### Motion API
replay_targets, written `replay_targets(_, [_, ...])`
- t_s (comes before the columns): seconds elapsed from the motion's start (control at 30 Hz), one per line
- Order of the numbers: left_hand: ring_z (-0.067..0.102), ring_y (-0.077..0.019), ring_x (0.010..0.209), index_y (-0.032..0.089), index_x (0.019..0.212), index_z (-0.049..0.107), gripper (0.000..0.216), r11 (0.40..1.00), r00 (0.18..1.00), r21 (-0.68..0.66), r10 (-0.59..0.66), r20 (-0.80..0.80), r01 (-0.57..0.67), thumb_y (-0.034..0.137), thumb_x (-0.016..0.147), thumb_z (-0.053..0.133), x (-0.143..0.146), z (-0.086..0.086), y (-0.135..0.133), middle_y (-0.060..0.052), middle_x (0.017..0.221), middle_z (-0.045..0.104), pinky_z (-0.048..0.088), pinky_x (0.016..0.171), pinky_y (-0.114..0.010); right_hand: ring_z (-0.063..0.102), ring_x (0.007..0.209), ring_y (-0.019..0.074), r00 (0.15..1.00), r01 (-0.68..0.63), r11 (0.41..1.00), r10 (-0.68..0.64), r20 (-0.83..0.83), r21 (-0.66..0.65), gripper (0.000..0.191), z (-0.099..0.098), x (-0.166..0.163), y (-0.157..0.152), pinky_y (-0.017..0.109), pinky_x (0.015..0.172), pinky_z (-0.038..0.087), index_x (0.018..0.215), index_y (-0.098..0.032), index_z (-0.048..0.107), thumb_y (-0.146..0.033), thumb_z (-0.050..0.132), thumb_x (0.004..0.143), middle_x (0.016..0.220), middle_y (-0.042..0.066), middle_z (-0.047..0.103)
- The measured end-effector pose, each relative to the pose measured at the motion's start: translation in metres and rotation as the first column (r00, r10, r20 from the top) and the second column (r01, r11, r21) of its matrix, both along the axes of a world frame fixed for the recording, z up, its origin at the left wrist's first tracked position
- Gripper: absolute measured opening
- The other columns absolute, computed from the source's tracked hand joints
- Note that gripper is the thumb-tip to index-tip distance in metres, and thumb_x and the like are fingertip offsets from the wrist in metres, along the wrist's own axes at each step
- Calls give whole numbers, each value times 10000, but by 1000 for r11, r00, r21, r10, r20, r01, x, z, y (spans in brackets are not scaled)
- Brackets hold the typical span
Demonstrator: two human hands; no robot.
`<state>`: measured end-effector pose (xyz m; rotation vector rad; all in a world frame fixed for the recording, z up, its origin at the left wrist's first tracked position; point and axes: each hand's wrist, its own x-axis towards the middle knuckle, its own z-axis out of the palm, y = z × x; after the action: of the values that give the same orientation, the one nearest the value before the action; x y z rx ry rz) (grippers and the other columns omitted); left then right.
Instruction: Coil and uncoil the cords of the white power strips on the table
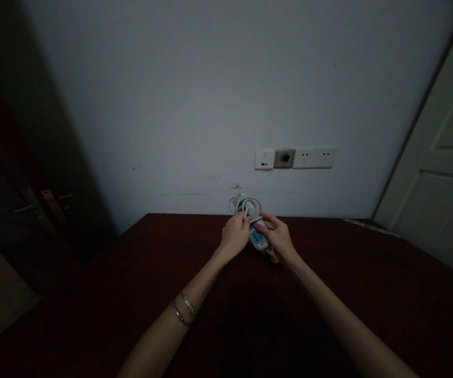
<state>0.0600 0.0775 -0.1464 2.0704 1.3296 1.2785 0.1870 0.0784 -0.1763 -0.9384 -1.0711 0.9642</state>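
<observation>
A white power strip (258,237) with a blue label sits at the far side of a dark red table (132,294), its white cord (245,203) coiled in loops at its top end. My left hand (234,236) is closed, pinching the cord loops at the strip's upper left. My right hand (279,239) wraps the strip from the right, with the thumb and fingers closed around its body. Two thin bracelets (183,308) circle my left wrist.
A row of wall sockets (295,158) is set in the pale wall just above the table's far edge. A dark door with a brass handle (49,205) stands at the left. A white panelled door (439,173) stands at the right.
</observation>
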Motion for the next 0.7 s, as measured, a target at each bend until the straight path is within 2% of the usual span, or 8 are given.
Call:
replay_targets(0.07, [593,-198,829,148,860,629,166,988,980,-58,-132,152,142,206,822,479,3,-2,5,-58,846,653,446,764,-299,657,747,212,999,9,1000,-9,-52,10,494,2,3,1,327,660,518,1005,-169,589,-251,714,534,880,62,696])
replay_targets(0.17, [602,-185,871,120,945,629,211,939,865,-57,-286,413,338,118,770,511,8,-4,10,-60,939,670,458,800,-287,649,813,210,994,-1,999,6,-107,43,461,7,8,0,317,700,509,970,-175,591,-230,703,526,922,53,687])
replay_targets(0.27, [609,-194,923,117,995,611,244,919,789,-6,-335,514,394,117,763,535,10,-4,9,-83,1014,663,461,834,-298,644,800,203,984,-98,993,105,-142,62,424,14,9,-6,302,691,503,970,-176,582,-252,665,562,909,39,680])
replay_targets(0.37, [613,-203,952,134,1019,577,257,928,813,29,-340,473,371,132,763,560,9,-4,5,-95,1036,659,470,833,-298,637,801,202,978,-162,983,172,-119,87,373,18,6,-11,302,687,503,968,-181,571,-351,628,641,912,39,671])
replay_targets(0.43, [632,-196,899,152,1047,533,275,942,853,17,-311,419,335,166,775,570,8,-4,1,-89,1000,670,489,778,-290,633,772,188,985,-131,988,140,-103,87,366,18,3,-12,285,664,501,931,-185,563,-410,651,656,876,30,665])
replay_targets(0.53, [643,-177,806,176,1082,466,297,956,904,20,-283,321,292,223,803,558,10,-5,-8,-67,919,686,493,717,-279,619,690,152,992,-42,996,52,-118,83,401,15,0,-9,244,615,492,859,-183,553,-405,743,585,779,3,649])
replay_targets(0.7, [607,-173,922,174,962,545,197,941,912,131,-336,236,313,228,777,586,10,-3,-12,-69,998,649,462,806,-271,636,680,174,983,10,999,-2,-183,44,377,11,7,-2,283,626,518,866,-173,584,-432,707,621,789,26,670])
